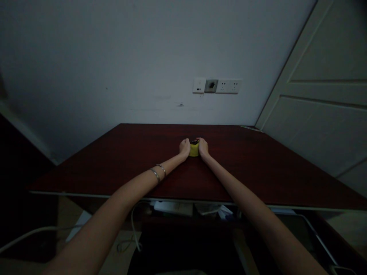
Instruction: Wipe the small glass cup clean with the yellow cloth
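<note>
A small yellow object with a dark top (194,150) stands on the dark red table (137,156), towards its far side; its kind is too small and dim to tell. My left hand (185,148) is closed against its left side, fingers curled. From the right, my right hand (203,148) grips the same object, with its fingertips bent over towards the dark top. The fingers partly hide the object's sides. Two silver bracelets (158,172) circle my left forearm.
Behind the table rises a pale wall with a row of sockets (228,86). A white panelled door (315,114) stands at the right. Below the table's front edge is a shelf with a white box (173,208) and papers. A white cable (133,225) hangs at the lower left.
</note>
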{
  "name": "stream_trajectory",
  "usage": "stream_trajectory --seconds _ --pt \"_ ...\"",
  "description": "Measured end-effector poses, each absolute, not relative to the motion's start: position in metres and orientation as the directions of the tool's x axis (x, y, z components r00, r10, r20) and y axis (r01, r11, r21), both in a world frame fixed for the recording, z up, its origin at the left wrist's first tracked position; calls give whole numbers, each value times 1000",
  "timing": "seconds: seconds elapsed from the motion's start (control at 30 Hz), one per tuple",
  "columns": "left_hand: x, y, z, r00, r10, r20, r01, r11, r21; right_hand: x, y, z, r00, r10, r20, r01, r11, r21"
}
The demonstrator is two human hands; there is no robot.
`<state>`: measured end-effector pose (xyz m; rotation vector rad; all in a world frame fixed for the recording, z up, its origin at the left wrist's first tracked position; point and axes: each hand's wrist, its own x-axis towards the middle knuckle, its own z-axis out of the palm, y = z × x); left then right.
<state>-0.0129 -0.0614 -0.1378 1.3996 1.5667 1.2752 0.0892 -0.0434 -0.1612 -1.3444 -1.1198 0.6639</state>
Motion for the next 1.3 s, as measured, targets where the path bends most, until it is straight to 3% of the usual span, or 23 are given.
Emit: stream_trajectory --seconds 0.17,0.3,0.5,0.67,0.77,0.93,1.07,1.3 --pt "-22 -61 -134 -182 975 129 321 -65 945 101 -50 -155 346 877 333 326 220 -919" --pt "-35 -61 -129 -184 974 134 333 -66 941 118 -73 -141 246 839 486 478 332 -813" --pt "-48 -59 -129 -199 968 152 360 -72 930 132 -123 -120 -153 715 682 650 592 -475" --pt "-50 -57 -129 -203 963 178 395 -86 915 130 -147 -119 -429 640 637 710 675 -201" --pt "-48 -55 -129 -194 960 201 419 -104 902 128 -152 -120 -504 624 597 720 685 -108" --pt "-44 -51 -128 -157 948 277 481 -172 860 125 -148 -117 -517 626 583 730 678 -80" --pt "-44 -54 -121 -48 912 408 544 -319 776 126 -141 -114 -509 631 585 719 686 -114" --pt "-43 -67 -95 280 735 617 561 -647 517 119 -134 -112 -388 654 649 654 692 -306"
